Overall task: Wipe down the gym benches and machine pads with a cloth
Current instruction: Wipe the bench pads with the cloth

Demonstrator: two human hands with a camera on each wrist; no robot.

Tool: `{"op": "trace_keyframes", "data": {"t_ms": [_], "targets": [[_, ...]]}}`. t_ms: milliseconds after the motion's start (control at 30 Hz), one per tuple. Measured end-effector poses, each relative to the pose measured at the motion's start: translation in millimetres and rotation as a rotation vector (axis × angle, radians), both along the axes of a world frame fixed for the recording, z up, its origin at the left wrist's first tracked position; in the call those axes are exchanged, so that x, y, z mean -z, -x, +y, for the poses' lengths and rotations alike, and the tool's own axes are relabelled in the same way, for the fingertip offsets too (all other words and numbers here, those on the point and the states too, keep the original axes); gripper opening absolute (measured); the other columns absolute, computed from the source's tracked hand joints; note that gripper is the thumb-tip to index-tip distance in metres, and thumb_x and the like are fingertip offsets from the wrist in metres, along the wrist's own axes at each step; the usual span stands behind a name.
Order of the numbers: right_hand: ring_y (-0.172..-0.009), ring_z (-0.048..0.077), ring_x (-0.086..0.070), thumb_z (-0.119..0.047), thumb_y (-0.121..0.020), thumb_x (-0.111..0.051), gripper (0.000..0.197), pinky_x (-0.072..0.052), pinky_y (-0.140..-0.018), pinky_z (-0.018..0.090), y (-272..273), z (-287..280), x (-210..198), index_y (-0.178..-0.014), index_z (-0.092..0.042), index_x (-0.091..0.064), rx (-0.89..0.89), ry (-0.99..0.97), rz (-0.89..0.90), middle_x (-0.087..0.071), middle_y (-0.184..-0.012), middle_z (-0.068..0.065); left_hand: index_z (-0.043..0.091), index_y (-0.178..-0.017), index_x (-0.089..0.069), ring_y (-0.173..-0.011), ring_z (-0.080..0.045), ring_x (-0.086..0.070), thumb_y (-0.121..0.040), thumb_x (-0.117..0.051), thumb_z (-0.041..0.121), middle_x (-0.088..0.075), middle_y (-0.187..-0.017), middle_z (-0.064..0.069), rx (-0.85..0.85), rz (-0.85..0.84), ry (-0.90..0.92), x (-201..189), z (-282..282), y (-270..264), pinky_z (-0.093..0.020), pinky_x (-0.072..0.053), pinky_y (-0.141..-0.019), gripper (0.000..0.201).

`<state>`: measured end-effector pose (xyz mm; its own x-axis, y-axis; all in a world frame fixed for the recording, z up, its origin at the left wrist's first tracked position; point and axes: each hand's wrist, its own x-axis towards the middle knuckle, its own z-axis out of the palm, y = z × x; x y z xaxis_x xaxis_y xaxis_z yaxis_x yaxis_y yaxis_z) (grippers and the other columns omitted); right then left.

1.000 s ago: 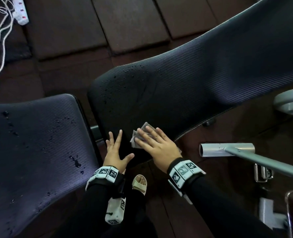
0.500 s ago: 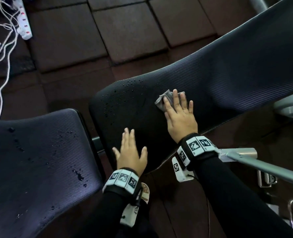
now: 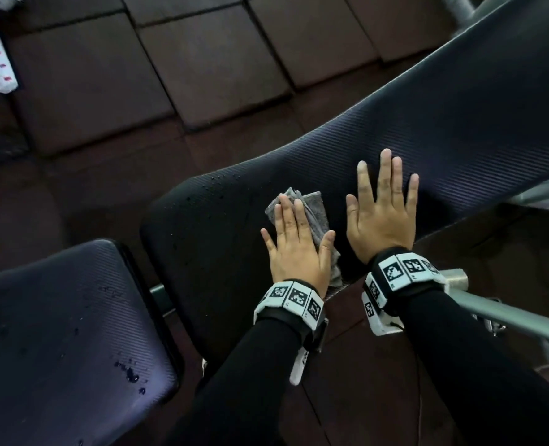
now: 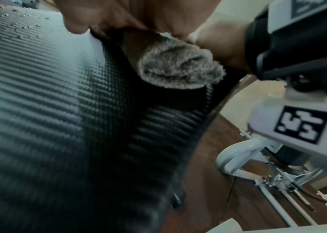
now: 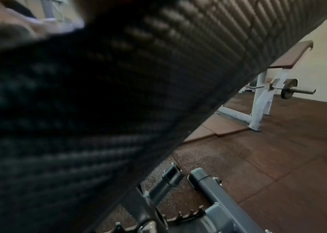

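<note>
Cloth (image 3: 302, 207), a grey fleecy rag folded into a pad, lies on the black ribbed vinyl backrest pad (image 3: 459, 123) of the bench, near the pad's lower end, pinned under our left hand (image 3: 295, 249). We press it with straight, spread fingers and a flat palm; nothing is curled round it, so the hand is released rather than clenched. In the left wrist view a rolled edge of the cloth (image 4: 180, 69) shows beneath the heel of the palm (image 4: 130, 14), resting on the pad (image 4: 49, 110). Our right hand (image 3: 381, 214) lies just beside it, flat on the same pad, fingers straight and fanned toward the raised end, holding nothing. Both forearms, in black sleeves, run up from the bottom edge, roughly parallel, and each wrist carries a white band with black square markers. Water droplets (image 3: 215, 181) sit on the pad beyond the cloth. A second black ribbed seat pad (image 3: 57, 333), also spotted with drops, lies to the left, apart from the backrest. A grey metal frame tube (image 3: 508, 317) passes under our right forearm. Brown rubber floor tiles (image 3: 202, 59) surround the bench.
</note>
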<state>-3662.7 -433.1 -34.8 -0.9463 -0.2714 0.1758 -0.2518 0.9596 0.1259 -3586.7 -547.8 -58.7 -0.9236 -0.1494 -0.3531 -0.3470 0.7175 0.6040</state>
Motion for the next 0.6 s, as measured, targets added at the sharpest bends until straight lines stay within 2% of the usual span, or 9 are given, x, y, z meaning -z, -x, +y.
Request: {"op": "trace_keyframes", "data": {"t_ms": [133, 300, 467, 600], "targets": [[-0.144, 0.027, -0.010, -0.036, -0.098, -0.031, 0.053, -0.003, -0.117, 0.047, 1, 0, 7, -0.147, -0.016, -0.027, 0.011, -0.010, 0.077, -0.015, -0.155, 0.017, 0.021, -0.140, 0.025, -0.136, -0.010, 0.032, -0.097, -0.018, 0.054, 0.032, -0.150, 0.002, -0.038, 0.076, 0.047, 8, -22, 37, -0.043, 0.018, -0.113, 0.069], [-0.145, 0.027, -0.009, -0.035, -0.098, -0.031, 0.052, -0.004, -0.117, 0.047, 0, 0, 7, -0.147, -0.017, -0.027, 0.011, -0.022, 0.093, -0.015, -0.156, 0.016, 0.021, -0.147, 0.016, -0.144, -0.013, 0.017, -0.098, -0.017, 0.049, 0.017, -0.158, 0.000, -0.085, 0.072, 0.121, 21, -68, 65, -0.048, 0.011, -0.114, 0.065], [-0.145, 0.027, -0.009, -0.035, -0.099, -0.030, 0.052, -0.007, -0.117, 0.047, -2, 0, 8, -0.147, -0.017, -0.026, 0.013, -0.025, 0.112, -0.014, -0.156, 0.016, 0.019, -0.150, 0.009, -0.146, -0.016, 0.009, -0.099, -0.019, 0.044, 0.013, -0.159, -0.002, -0.323, 0.044, 0.064, 41, -94, 37, -0.051, 0.003, -0.115, 0.064], [-0.144, 0.027, -0.011, -0.034, -0.099, -0.031, 0.051, -0.011, -0.116, 0.048, -2, 0, 8, -0.147, -0.016, -0.028, 0.010, -0.032, 0.137, -0.016, -0.155, 0.016, 0.016, -0.146, 0.013, -0.146, -0.022, 0.010, -0.100, -0.029, 0.034, 0.017, -0.157, -0.006, -0.415, 0.006, -0.014, 42, -73, -8, -0.051, -0.004, -0.117, 0.065]]}}
